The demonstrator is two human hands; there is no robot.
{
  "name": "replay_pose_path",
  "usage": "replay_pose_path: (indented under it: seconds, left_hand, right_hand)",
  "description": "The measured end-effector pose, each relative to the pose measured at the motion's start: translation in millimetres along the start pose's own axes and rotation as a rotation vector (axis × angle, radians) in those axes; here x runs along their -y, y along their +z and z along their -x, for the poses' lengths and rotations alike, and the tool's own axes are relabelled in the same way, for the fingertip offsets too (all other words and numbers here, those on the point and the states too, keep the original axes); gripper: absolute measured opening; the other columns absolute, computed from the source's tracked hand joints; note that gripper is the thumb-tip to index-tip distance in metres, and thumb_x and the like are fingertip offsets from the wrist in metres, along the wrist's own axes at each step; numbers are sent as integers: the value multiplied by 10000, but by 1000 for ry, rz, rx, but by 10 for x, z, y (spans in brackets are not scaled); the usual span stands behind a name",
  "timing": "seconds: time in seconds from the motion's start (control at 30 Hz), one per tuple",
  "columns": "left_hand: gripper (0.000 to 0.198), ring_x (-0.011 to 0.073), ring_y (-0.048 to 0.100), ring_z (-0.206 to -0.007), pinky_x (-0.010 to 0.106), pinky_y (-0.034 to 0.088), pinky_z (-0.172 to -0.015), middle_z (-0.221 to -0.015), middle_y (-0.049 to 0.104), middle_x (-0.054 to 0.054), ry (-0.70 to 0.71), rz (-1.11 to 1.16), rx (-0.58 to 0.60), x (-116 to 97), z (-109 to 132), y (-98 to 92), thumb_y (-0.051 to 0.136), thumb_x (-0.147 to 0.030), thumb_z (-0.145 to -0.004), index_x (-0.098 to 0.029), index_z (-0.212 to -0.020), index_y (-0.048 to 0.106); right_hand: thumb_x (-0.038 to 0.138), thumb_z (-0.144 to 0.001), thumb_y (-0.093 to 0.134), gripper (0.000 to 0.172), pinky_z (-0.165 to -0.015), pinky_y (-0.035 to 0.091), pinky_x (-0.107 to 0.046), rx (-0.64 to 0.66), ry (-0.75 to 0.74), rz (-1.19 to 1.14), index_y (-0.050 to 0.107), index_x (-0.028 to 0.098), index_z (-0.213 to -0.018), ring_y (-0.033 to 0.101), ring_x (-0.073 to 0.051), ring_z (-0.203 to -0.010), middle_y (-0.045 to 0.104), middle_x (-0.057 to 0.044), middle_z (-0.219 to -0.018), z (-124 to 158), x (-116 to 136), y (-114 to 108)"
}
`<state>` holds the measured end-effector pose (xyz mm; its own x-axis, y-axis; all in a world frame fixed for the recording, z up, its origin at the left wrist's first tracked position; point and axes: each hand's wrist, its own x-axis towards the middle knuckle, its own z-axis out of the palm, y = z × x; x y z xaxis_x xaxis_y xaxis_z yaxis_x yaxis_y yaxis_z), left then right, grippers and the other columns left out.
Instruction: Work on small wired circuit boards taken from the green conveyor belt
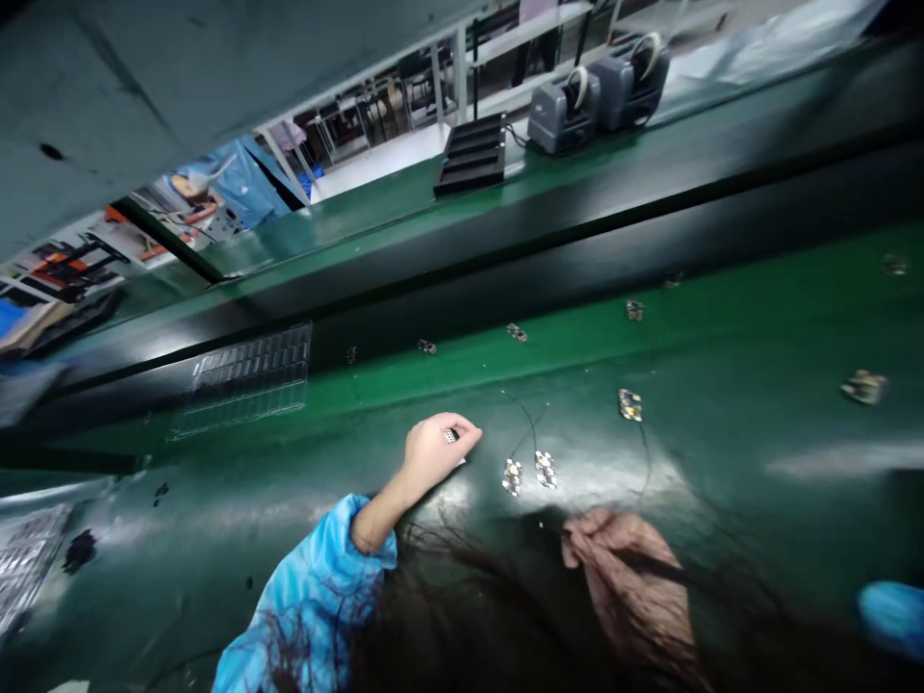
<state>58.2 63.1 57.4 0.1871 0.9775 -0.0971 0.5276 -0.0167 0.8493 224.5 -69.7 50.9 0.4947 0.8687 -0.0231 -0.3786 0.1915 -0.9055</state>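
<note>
My left hand [433, 452] pinches a small part [451, 436] between its fingertips, low over the green table [722, 462], near two little boards [545, 469]. My right hand [621, 568] is blurred behind hair, so I cannot tell whether it is spread or closed. I think I am picking the part up, and the next move needs a steady pinch.

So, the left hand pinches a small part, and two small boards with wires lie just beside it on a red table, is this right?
Not quite: the table is green, not red, as the head view shows. The rest holds: the left hand pinches a small part, and two small boards with wires lie just beside it.
</note>
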Motion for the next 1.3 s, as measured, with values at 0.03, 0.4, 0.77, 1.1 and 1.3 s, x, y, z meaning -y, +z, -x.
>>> replay_pose_path:
  seconds: [0.03,0.4,0.77,1.1,1.3]
  left_hand:
    - [93,169,660,-775,235,491,-724,-783,733,-1,25,-42,15,-19,68,48,779,-290,-755,-205,-788,761]
    - [485,241,714,-827,304,524,-641,-1071,671,68,269,-829,227,-94,330,425,728,-608,-796,-210,-1072,688]
    - [220,181,712,-740,293,472,-562,-994,707,19,307,-921,206,343,877,28,523,-389,-980,-241,-1034,676]
    - [197,119,645,-609,295,448,-519,-976,712,-16,489,-883,176,396,1225,-78,621,-406,-946,-235,-1024,683]
    - [198,83,546,-577,288,371,-519,-1075,759,-47,724,-874,190,512,1415,-145,587,-248,-965,-311,-1104,712]
  right_hand:
    - [321,-609,760,252,-419,486,-160,-27,8,-8,528,228,-590,560,-39,-422,620,63,-658,-15,47,-5]
    - [188,-633,703,155,-491,477,-177,-65,16,-20,552,217,-613,569,-39,-467,629,68,-660,-36,202,27]
    - [146,-626,694,152,-510,481,-196,-35,46,106,557,209,-617,585,-51,-502,635,52,-693,44,60,19]
    - [210,-615,720,175,-524,509,-207,38,158,313,546,222,-627,628,-86,-579,634,48,-685,276,-172,-75]
    - [271,-602,737,166,-556,521,-195,112,214,489,581,221,-584,641,-84,-599,658,36,-667,355,-337,-51]
